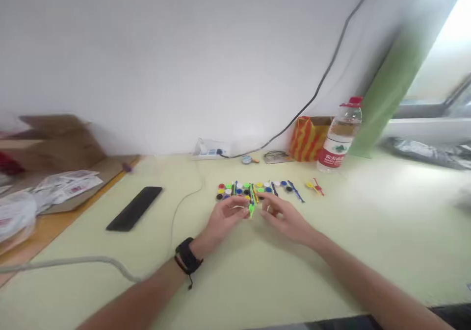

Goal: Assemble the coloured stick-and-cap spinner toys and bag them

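You're pinching the green stick [252, 208] in your left hand [226, 218], just in front of the paint pots [243, 189]; right hand [286, 218] curling beside it, grip unclear. Phone [134, 208] lying left on the surface [368, 212], bottle [340, 136] standing back-right.

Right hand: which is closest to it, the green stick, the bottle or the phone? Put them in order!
1. The green stick, just left of the right hand.
2. The bottle, back right by the wall.
3. The phone, far left, past the left hand.
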Demonstrator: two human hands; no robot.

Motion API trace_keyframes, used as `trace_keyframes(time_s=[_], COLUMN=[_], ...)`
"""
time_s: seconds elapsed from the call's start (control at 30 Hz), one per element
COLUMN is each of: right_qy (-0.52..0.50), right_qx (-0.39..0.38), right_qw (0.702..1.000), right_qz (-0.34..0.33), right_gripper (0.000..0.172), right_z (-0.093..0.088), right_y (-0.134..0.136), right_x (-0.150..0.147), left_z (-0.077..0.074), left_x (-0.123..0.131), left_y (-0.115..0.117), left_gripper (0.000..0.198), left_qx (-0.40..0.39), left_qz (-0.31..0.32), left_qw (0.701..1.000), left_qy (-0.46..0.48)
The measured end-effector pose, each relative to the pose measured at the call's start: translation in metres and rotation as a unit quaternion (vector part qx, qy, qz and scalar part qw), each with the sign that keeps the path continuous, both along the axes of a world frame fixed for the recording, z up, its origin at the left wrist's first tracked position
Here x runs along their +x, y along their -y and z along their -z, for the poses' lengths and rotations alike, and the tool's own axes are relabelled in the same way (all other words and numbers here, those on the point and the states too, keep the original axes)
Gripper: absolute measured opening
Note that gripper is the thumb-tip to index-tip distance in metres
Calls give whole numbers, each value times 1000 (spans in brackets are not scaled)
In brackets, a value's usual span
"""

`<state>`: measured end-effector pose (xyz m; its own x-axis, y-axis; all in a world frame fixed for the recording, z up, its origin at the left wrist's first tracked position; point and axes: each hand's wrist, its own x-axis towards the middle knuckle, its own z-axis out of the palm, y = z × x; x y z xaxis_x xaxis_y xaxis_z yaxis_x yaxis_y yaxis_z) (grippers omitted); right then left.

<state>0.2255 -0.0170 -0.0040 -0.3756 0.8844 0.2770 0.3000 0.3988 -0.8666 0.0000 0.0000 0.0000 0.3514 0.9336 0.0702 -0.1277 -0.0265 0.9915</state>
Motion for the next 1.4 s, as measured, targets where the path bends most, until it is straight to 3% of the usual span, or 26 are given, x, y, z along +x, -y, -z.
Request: trace_keyframes(time_s=[0.2,0.5,0.57,0.63,0.67,0.73,0.8,0.97,1.07,1.3,1.4], right_qy=[-14,-1,-23,-22,-13,0,-9,-87,-87,-19,-19], right_qx=[4,15,8,-8,-28,-72,-93,-69,-55,-30,-15], right_qw=[1000,1000,1000,1000,999,995,991,993,994,998,999], right_qz=[2,1,20,11,-11,-65,-91,-31,-21,-43,-37], right_gripper=[64,76,68,34,26,54,61,29,19,14,27], right_z=[-3,-5,-6,-9,-11,-15,-18,-18,-16,-11,-8], right_y=[4,13,14,13,13,12,11,9,10,12,11], right_x=[2,-4,-5,-4,-3,-2,-1,-4,-8,-11,-10], left_z=[-3,-3,-3,-3,-3,-4,-4,-3,-3,-4,-3], left_x=[0,0,0,0,0,0,0,0,0,1,1], left_y=[0,1,2,2,2,2,2,1,2,4,3], left_gripper=[22,23,23,24,24,25,25,24,24,22,22], left_qx=[3,28,26,27,30,33,33,29,21,31,33], left_qz=[-25,9,16,19,17,10,6,20,40,68,50], left_qw=[1000,1000,999,999,999,999,999,999,999,997,998], left_qy=[14,9,10,8,7,6,6,7,4,0,-1])
